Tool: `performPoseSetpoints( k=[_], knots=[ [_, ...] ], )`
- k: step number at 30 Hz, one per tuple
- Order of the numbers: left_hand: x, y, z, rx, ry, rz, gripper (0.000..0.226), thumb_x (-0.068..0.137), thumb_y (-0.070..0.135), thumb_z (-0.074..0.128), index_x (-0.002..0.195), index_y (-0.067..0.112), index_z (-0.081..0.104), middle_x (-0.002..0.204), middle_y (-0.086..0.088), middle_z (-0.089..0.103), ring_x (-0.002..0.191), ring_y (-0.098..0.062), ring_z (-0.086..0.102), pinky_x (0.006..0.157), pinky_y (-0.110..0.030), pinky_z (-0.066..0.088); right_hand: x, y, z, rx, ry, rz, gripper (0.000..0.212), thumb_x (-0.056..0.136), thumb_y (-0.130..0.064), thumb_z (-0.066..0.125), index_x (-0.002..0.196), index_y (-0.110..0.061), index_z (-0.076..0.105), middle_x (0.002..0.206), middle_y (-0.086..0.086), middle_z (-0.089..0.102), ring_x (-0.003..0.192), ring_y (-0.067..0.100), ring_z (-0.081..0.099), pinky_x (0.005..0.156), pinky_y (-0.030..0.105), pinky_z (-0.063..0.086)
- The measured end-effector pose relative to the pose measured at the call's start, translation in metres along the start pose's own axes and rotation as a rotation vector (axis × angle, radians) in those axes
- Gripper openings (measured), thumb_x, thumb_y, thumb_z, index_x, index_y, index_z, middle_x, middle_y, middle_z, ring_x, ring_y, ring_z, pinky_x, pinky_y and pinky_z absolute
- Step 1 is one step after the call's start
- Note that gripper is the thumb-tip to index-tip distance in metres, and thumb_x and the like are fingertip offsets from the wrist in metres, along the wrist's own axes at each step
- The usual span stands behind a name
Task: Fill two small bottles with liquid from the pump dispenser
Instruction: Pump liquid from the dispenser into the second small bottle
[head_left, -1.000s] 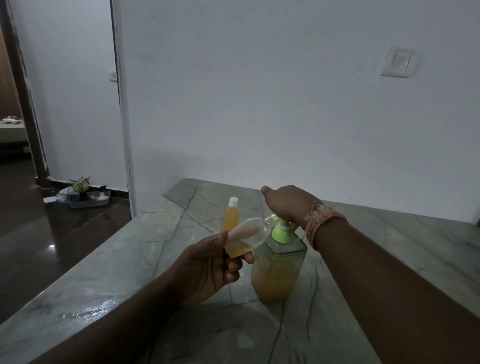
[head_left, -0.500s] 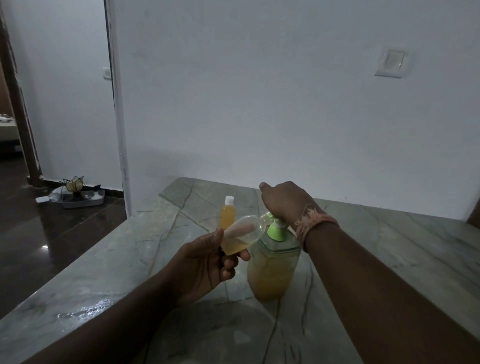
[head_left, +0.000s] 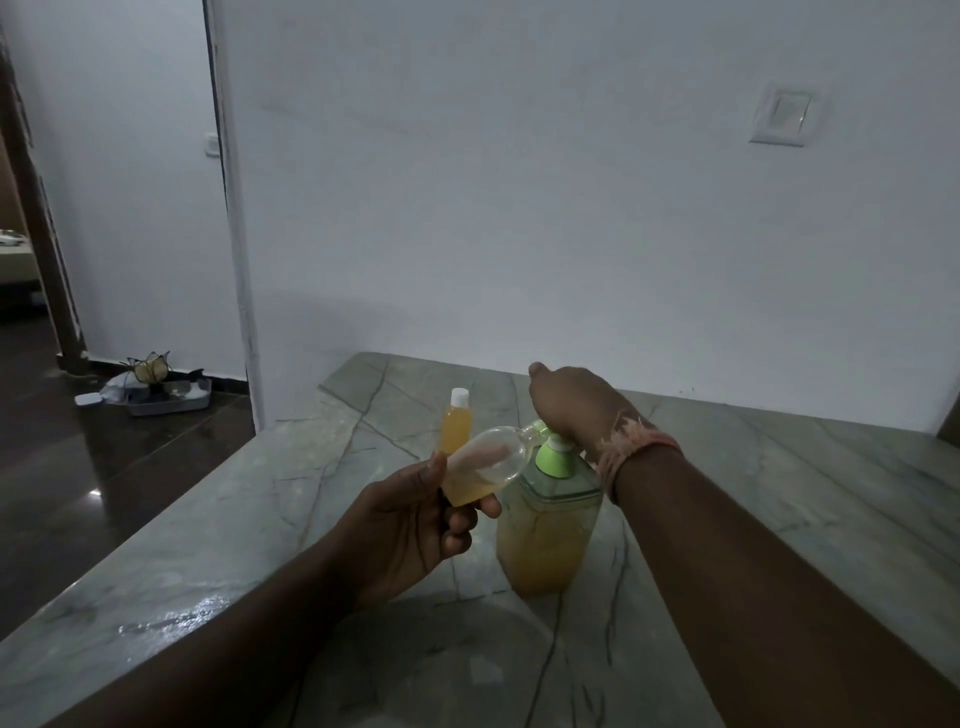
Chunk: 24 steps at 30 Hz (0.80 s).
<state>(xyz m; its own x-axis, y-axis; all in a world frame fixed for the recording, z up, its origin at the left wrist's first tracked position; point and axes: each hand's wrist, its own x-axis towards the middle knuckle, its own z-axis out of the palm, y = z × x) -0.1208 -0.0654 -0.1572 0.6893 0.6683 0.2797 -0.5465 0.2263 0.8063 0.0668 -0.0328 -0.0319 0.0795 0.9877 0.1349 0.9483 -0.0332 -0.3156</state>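
1. The left hand (head_left: 410, 525) holds a small clear bottle (head_left: 480, 470) tilted on its side, its open mouth set against the green spout of the pump dispenser (head_left: 545, 514). The grip is a narrow pinch: thumb above, fingertips (head_left: 485, 506) under the base end.
2. Amber liquid pools along the lower part of this bottle; it looks about a third full, so filling appears under way.
3. The right hand (head_left: 571, 408) lies over the pump head. Whether it clasps the head or merely presses with the palm cannot be told; its fingers are hidden.
4. The dispenser stands on the desk (head_left: 779, 467), roughly half full of the same liquid.
5. A second small bottle (head_left: 456, 428), capped white and full, stands upright on the desk just behind the first.
6. Handling, as judged: the small bottle is light, thin-walled plastic, likely to dent under a hard squeeze and slippery if liquid runs down it; hold it around the lower body. The dispenser is heavier and stable, best steadied from above.
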Motion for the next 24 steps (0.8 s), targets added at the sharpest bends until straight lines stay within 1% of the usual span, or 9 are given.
performPoseSetpoints(
  k=[3,7,10,11,13,14,17,21,24],
  knots=[
    [0.000,0.000,-0.002,-0.016,-0.004,-0.005,0.060,0.092,0.039,0.069,0.136,0.000,0.056,0.100,-0.023,0.063,0.070,-0.015,0.058,0.064,-0.027,0.054,-0.005,0.002,0.004,-0.075,-0.013,-0.034,0.033,0.097,-0.001,0.033,0.124,0.004,0.050,0.129,0.024,0.055,0.115,0.036,0.054,0.086,0.036,0.043],
    [-0.001,0.000,-0.001,-0.022,0.018,-0.009,0.066,0.089,0.038,0.074,0.137,-0.001,0.052,0.099,-0.025,0.063,0.068,-0.016,0.058,0.063,-0.027,0.054,-0.009,-0.005,-0.004,-0.216,-0.085,-0.101,0.024,0.096,-0.002,0.034,0.096,0.001,0.058,0.122,0.021,0.059,0.101,0.032,0.057,0.078,0.033,0.040],
    [0.000,0.000,0.001,-0.016,0.024,0.001,0.065,0.088,0.038,0.074,0.136,-0.001,0.054,0.100,-0.025,0.063,0.068,-0.016,0.057,0.063,-0.027,0.053,-0.002,-0.003,-0.007,-0.162,-0.068,-0.101,0.031,0.100,-0.015,0.026,0.101,-0.004,0.055,0.118,0.020,0.059,0.108,0.034,0.057,0.083,0.034,0.041],
    [0.000,0.000,0.000,-0.016,0.024,0.002,0.066,0.088,0.038,0.074,0.137,-0.001,0.053,0.100,-0.025,0.063,0.068,-0.016,0.057,0.063,-0.026,0.053,-0.001,-0.002,-0.007,-0.157,-0.042,-0.099,0.032,0.100,-0.016,0.024,0.108,-0.006,0.053,0.122,0.021,0.057,0.112,0.036,0.055,0.085,0.036,0.041],
    [0.001,0.000,-0.001,-0.019,0.017,0.001,0.064,0.089,0.038,0.073,0.137,0.000,0.053,0.100,-0.024,0.063,0.069,-0.016,0.058,0.064,-0.026,0.054,0.000,-0.002,-0.002,-0.151,-0.017,-0.062,0.038,0.098,-0.008,0.025,0.131,-0.002,0.044,0.129,0.024,0.053,0.117,0.038,0.051,0.086,0.038,0.041],
    [0.002,0.000,-0.002,-0.022,0.012,-0.002,0.062,0.089,0.038,0.073,0.135,0.000,0.055,0.100,-0.024,0.064,0.069,-0.015,0.059,0.064,-0.026,0.054,-0.001,0.000,0.001,-0.159,0.003,-0.057,0.041,0.097,-0.004,0.027,0.136,0.000,0.040,0.131,0.025,0.052,0.118,0.038,0.051,0.087,0.038,0.041],
    [0.000,0.000,-0.003,-0.025,0.014,-0.009,0.060,0.089,0.039,0.073,0.133,0.002,0.059,0.099,-0.024,0.063,0.068,-0.015,0.059,0.063,-0.026,0.055,-0.007,0.000,0.002,-0.191,-0.015,-0.075,0.039,0.097,-0.002,0.031,0.135,0.004,0.042,0.132,0.025,0.052,0.119,0.037,0.052,0.090,0.037,0.042],
    [-0.001,-0.001,0.001,0.000,0.036,-0.003,0.069,0.086,0.039,0.076,0.136,0.000,0.051,0.099,-0.024,0.063,0.068,-0.016,0.058,0.063,-0.026,0.053,-0.007,-0.003,-0.004,-0.254,-0.070,-0.150,0.033,0.096,-0.002,0.033,0.122,0.004,0.054,0.126,0.022,0.057,0.113,0.034,0.056,0.082,0.033,0.040],
    [0.000,-0.002,0.001,0.003,0.026,0.007,0.067,0.087,0.038,0.075,0.137,0.000,0.052,0.101,-0.024,0.064,0.068,-0.016,0.058,0.063,-0.027,0.053,-0.003,0.000,-0.006,-0.212,-0.062,-0.140,0.031,0.099,-0.008,0.028,0.111,-0.001,0.056,0.125,0.022,0.057,0.113,0.035,0.055,0.089,0.035,0.043]
  ],
)
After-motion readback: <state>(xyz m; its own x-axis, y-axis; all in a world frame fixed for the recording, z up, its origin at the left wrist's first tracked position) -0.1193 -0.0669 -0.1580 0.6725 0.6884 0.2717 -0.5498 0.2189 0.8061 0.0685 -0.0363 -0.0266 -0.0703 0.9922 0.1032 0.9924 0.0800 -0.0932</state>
